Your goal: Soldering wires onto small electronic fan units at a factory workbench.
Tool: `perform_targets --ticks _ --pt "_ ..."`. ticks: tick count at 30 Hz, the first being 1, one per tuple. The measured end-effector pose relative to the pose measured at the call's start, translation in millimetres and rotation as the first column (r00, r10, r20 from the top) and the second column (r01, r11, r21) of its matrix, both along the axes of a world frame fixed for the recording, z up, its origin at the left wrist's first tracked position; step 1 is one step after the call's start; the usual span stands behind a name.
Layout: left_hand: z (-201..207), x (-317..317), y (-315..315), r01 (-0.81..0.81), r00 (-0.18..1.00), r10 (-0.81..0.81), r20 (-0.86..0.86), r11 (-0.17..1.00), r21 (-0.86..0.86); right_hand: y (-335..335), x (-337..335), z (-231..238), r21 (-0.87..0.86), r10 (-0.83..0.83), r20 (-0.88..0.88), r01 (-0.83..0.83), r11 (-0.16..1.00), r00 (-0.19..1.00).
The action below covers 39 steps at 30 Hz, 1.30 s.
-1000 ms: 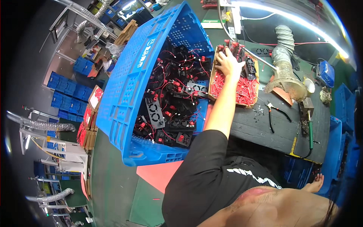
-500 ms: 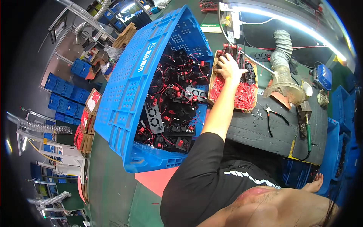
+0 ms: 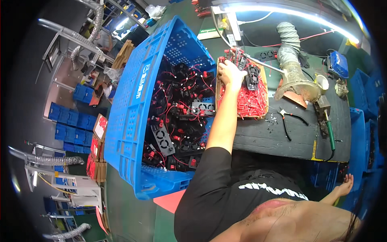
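My left hand [image 3: 231,76] reaches over a shallow cardboard box [image 3: 265,108] filled with red wire pieces [image 3: 248,105]. Its fingers curl over a black plastic module with red parts [image 3: 241,61] at the box's far end, and their tips are partly hidden. Beside it, another black module [image 3: 252,76] lies on the wires. My right hand [image 3: 344,185] hangs low at the right near blue crates, fingers apart, with nothing seen in it. Left of the box, a big blue crate [image 3: 131,121] holds many black modules with red wires and grey plates [image 3: 162,139].
Cutting pliers [image 3: 289,124] lie on the dark bench among small scraps. A soldering iron with a green handle [image 3: 330,135] rests at the right. A flared fume hose [image 3: 298,86] stands behind. More blue crates [image 3: 356,133] line the right side.
The view has shifted, so the bench items sit further left. My left hand has stayed at the box's far end, its fingers drawn closer around the black module. The right hand remains low.
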<state>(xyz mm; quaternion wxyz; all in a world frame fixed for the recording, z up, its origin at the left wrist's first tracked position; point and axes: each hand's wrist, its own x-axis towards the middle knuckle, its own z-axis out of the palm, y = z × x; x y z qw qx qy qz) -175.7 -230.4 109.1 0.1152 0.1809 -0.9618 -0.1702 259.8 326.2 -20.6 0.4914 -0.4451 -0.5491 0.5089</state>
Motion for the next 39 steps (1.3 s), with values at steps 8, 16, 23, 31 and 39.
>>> perform_targets --ticks 8,16,23,31,39 --pt "-8 -2 13 -0.042 0.999 0.044 0.006 0.977 -0.209 -1 -10 -9 -0.123 0.028 -0.075 -0.037 0.992 0.997" --pt "-10 -14 -21 0.134 0.990 -0.138 -0.035 0.985 -0.108 9 14 -19 -0.037 -0.007 -0.095 0.004 0.999 0.995" --pt "-10 -4 -19 0.128 0.990 -0.139 -0.024 0.959 -0.253 22 50 -37 -0.105 -0.104 -0.132 0.090 0.990 0.986" --pt "0 20 -14 0.056 0.996 -0.071 -0.057 0.973 -0.225 26 56 -44 -0.110 -0.047 -0.149 0.030 0.993 0.988" --pt "0 47 -25 0.009 0.984 -0.026 -0.174 0.995 -0.096 31 47 -45 -0.165 -0.089 -0.125 0.068 0.984 0.988"
